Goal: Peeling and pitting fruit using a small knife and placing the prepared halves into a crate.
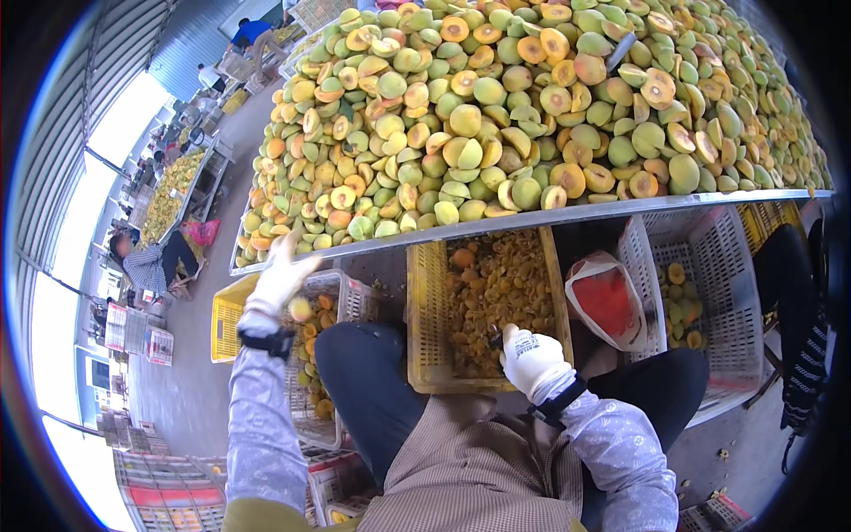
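Observation:
My left hand (282,276), in a white glove, is over the left front corner of a metal-edged table (465,228) heaped with halved yellow-green peaches (465,121). Its fingers are spread, and a peach piece (300,309) shows just below it, above or in a white crate (352,296) of fruit halves. My right hand (532,359), also gloved in white, is closed around a small dark tool (496,338), whose kind I cannot tell. It is over the near edge of a yellow plastic crate (425,319) holding brown-orange pits and scraps (512,286). Both wrists bear black bands.
A white bag with red inside (606,302) and a white crate (725,299) with some fruit are on the right. Beside that crate a person's dark-clothed leg (784,279) shows. A yellow crate (227,319) is at left. Farther off, a person (153,266) sits by another fruit table.

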Available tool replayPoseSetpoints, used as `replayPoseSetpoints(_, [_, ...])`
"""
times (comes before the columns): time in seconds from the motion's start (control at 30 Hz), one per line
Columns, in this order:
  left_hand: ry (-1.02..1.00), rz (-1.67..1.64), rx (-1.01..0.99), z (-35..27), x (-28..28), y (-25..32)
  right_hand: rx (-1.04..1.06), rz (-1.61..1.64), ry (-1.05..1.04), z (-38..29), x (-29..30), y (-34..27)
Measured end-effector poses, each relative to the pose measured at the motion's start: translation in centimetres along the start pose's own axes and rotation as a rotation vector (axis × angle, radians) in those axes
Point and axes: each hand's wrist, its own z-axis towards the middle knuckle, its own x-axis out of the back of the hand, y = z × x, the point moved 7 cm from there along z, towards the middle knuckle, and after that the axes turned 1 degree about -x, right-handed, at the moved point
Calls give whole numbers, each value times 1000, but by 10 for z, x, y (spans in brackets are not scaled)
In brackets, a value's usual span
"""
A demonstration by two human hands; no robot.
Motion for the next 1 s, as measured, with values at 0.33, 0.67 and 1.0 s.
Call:
replayPoseSetpoints(0.33, [-27, -155, -489, 130, -132, 262, -5, 56, 56, 3, 12, 7])
replayPoseSetpoints(0.67, [-666, -1519, -102, -33, -127, 247, 195, 578, 603, -12, 111, -2])
replayPoseSetpoints(1.0, [-115, -934, -676, -80, -139, 229, 253, 508, 581, -31, 108, -10])
